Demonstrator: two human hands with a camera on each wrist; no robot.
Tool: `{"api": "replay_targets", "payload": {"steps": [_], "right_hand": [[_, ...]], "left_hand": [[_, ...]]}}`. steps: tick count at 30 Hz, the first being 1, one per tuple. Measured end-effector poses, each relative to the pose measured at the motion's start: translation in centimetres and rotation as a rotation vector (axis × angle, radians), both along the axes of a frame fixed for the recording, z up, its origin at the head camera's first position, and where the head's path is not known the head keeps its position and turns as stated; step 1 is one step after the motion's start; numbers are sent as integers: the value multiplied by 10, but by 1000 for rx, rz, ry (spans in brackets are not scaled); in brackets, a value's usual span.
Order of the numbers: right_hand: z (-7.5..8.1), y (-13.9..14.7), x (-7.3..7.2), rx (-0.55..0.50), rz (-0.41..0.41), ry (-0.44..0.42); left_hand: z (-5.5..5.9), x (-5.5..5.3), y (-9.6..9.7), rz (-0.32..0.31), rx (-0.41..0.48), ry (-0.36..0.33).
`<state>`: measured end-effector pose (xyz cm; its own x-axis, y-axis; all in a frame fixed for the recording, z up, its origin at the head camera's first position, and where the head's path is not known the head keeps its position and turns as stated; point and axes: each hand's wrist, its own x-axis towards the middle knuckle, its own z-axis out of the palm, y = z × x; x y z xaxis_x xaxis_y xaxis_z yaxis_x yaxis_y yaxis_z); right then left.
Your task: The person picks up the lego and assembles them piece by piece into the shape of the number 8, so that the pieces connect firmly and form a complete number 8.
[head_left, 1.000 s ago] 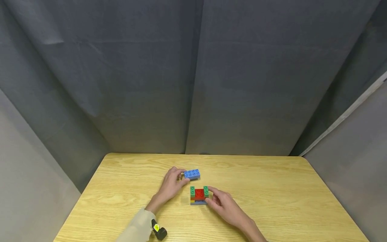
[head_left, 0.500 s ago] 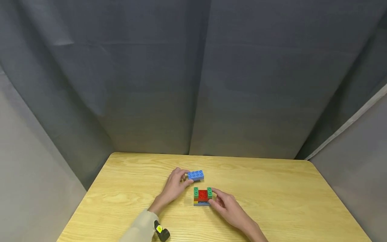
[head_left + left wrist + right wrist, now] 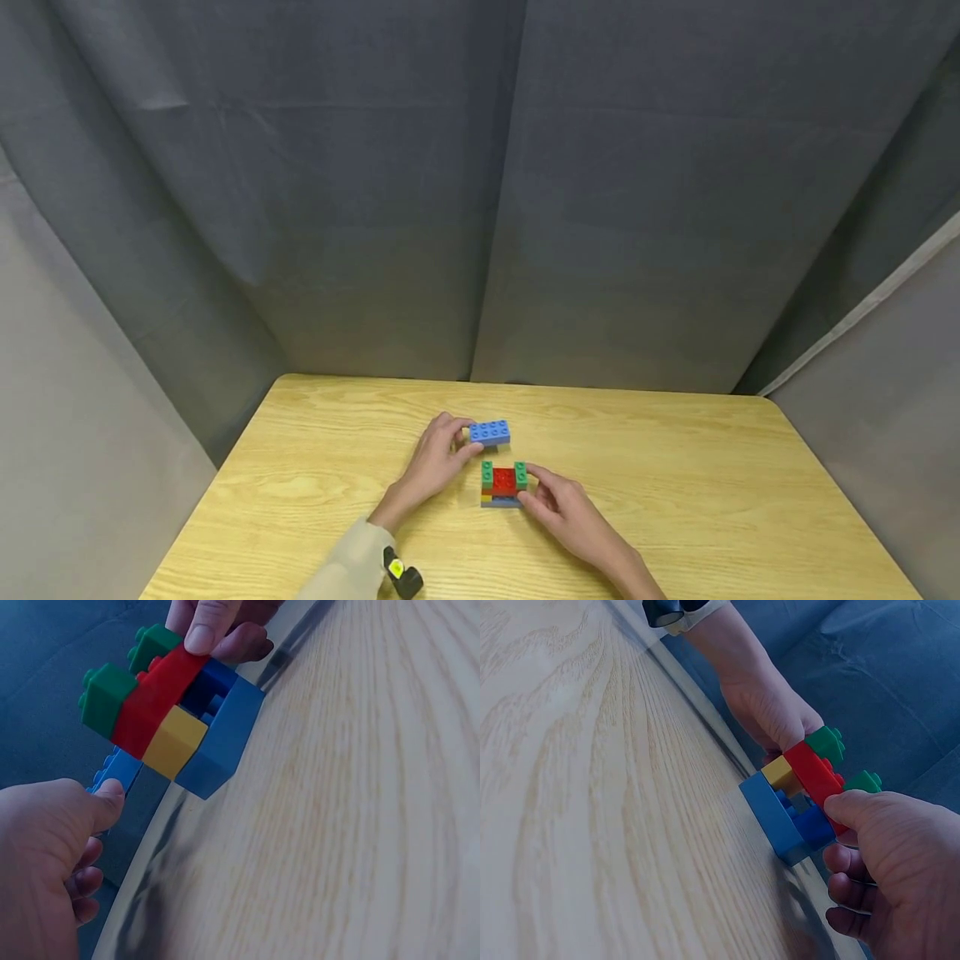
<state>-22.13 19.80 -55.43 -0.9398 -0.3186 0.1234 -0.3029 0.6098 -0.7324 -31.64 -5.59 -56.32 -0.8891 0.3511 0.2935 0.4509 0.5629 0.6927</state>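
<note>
My left hand [image 3: 435,458] pinches a blue brick [image 3: 490,432] with two rows of studs by its left end, just behind a small brick stack. In the left wrist view, the same blue brick [image 3: 120,771] shows under the thumb, partly hidden by the stack. My right hand [image 3: 573,517] grips the stack's right side, thumb on the front of the red brick [image 3: 810,771]. That stack has a long blue brick [image 3: 225,739] at the bottom, then a yellow brick [image 3: 175,741] and a darker blue brick [image 3: 814,827], then the red brick, with green bricks [image 3: 487,474] on both ends.
The wooden table [image 3: 675,483] reaches back to a grey curtain [image 3: 375,250]. Pale grey panels [image 3: 67,358] stand on both sides. A black device with a yellow-green mark [image 3: 401,573] is strapped at the left sleeve [image 3: 348,562].
The head view has swung slightly, so hands and bricks appear a little further right. Both hands keep the same hold, and the blue brick stays behind the stack.
</note>
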Motion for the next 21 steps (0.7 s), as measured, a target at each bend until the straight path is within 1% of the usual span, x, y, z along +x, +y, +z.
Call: {"api": "replay_targets", "payload": {"steps": [6, 12, 15, 21], "right_hand": [[1, -1, -1, -22, 8, 26], [-1, -1, -2, -38, 18, 57], [-2, -1, -2, -32, 17, 54], [-2, -1, -3, -19, 13, 20]], "left_hand": [[7, 3, 0, -5, 0, 4], [8, 5, 0, -3, 2, 4], [9, 6, 0, -6, 6, 1], [12, 8, 2, -3, 7, -7]]}}
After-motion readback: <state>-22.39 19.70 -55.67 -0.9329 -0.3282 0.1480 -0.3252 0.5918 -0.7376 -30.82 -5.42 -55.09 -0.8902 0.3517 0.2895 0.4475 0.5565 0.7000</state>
